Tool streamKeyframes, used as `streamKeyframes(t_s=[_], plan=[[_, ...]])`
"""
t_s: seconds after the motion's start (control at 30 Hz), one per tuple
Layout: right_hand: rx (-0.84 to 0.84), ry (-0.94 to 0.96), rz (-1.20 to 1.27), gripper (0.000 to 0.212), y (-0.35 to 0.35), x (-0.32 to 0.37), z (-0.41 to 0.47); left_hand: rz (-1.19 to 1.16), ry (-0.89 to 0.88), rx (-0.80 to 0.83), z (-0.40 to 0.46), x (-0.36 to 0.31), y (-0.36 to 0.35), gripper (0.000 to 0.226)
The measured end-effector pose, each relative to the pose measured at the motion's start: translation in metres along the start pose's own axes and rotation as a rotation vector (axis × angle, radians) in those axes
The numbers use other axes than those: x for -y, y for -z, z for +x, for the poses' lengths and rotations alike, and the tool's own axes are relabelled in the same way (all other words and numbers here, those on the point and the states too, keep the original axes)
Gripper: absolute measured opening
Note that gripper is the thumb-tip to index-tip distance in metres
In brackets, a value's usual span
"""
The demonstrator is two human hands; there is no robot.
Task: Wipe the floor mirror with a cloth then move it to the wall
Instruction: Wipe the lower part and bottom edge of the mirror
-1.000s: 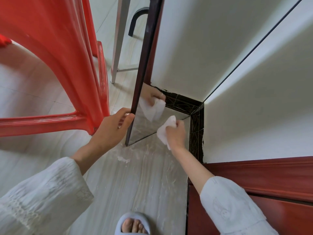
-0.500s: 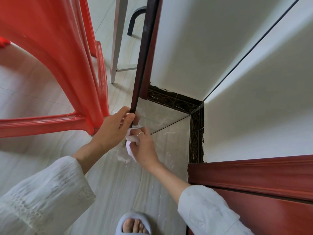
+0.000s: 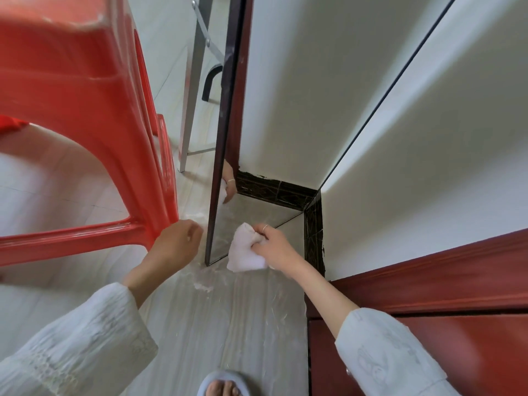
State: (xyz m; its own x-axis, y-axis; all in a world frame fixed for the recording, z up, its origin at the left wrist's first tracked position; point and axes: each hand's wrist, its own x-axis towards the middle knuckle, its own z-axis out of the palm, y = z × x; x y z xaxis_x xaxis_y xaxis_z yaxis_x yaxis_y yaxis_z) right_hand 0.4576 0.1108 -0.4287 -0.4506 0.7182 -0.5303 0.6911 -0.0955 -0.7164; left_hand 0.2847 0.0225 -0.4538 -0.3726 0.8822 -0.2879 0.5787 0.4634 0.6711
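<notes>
Right hand point(image 3: 275, 247) bunches cloth point(image 3: 243, 251) against mirror point(image 3: 257, 215) (top cropped); left hand point(image 3: 177, 242) curled, grip indiscernible.

Red plastic chair point(image 3: 85, 115) at left on pale floor point(image 3: 234, 324), grey metal leg point(image 3: 191, 110) behind, red wooden door frame point(image 3: 428, 281) at right, slippered foot point(image 3: 224, 385) below.
</notes>
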Motion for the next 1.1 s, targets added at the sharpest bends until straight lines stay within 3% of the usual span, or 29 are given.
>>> streamKeyframes(t_s=[0.1,0.23,0.4,0.5,0.63,0.97,1.1], plan=[[0.024,-0.008,0.099,0.038,0.002,0.007,-0.012,-0.245,0.037,0.143,-0.011,-0.01,0.004,0.03],[0.084,0.003,0.332,0.036,0.008,0.021,-0.025,-0.546,0.067,0.387,-0.023,-0.033,0.007,0.045],[0.093,-0.018,0.482,0.03,0.016,0.021,-0.033,-0.699,0.071,0.468,-0.025,-0.049,0.011,0.045],[0.065,-0.041,0.55,0.022,0.019,0.019,-0.034,-0.68,0.058,0.437,-0.022,-0.053,0.013,0.047],[0.061,-0.028,0.465,0.019,0.018,0.017,-0.035,-0.625,-0.014,0.374,-0.022,-0.058,0.012,0.043],[0.145,-0.041,0.492,0.042,0.023,0.018,-0.037,-0.559,-0.096,0.21,-0.022,-0.064,0.016,0.023],[0.153,-0.013,0.513,0.054,0.02,0.016,-0.036,-0.577,-0.079,0.129,-0.023,-0.063,0.017,0.025]])
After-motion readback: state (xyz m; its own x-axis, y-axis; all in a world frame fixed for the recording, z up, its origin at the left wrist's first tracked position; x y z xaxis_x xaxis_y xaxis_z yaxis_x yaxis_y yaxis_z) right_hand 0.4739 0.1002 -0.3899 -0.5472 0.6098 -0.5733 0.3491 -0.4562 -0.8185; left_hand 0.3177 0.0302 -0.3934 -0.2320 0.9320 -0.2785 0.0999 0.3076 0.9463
